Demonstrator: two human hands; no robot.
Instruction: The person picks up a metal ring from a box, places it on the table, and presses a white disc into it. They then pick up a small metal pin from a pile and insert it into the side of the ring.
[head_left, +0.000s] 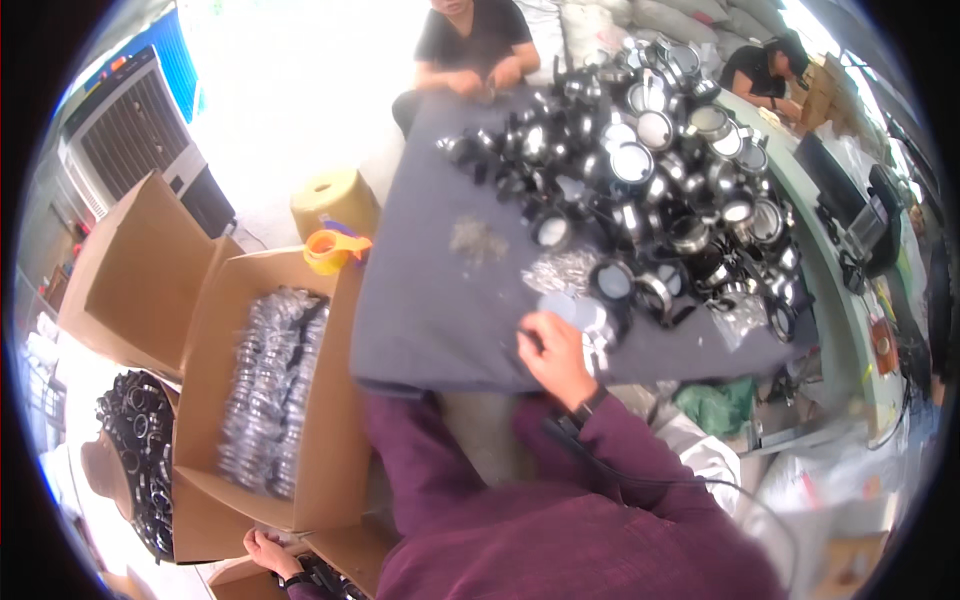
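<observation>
At 10 o'clock, an air cooler (130, 130) stands on the floor; at 8 o'clock, a mass of black rings (145, 450) lies beside the large carton (330, 400). The left hand (265, 548) is at 7 o'clock, over the lower carton (235, 582), with its fingers bent; whether they are apart or clamped on anything cannot be told. Dark parts (335, 578) lie just beside its wrist. The large carton, its flap raised, contains clear-wrapped round parts (270, 390) in rows. At 10 o'clock, a tape dispenser (335, 248) rests at the carton rim, in front of a yellow stool (335, 195).

At the centre, the grey table (430, 335) carries a small pale heap (478, 240). A co-worker (470, 45) sits at 12 o'clock, both hands together. The right hand (555, 350), at 4 o'clock, is above the near table edge with fingers curled; blur hides whether they grip anything. A pale disc (566, 308) lies just beyond its knuckles, near small metal parts (562, 272). The pile of black-and-silver round parts (655, 150) extends from 1 to 3 o'clock. At 2 o'clock are a second co-worker (755, 78) and a monitor (830, 172).
</observation>
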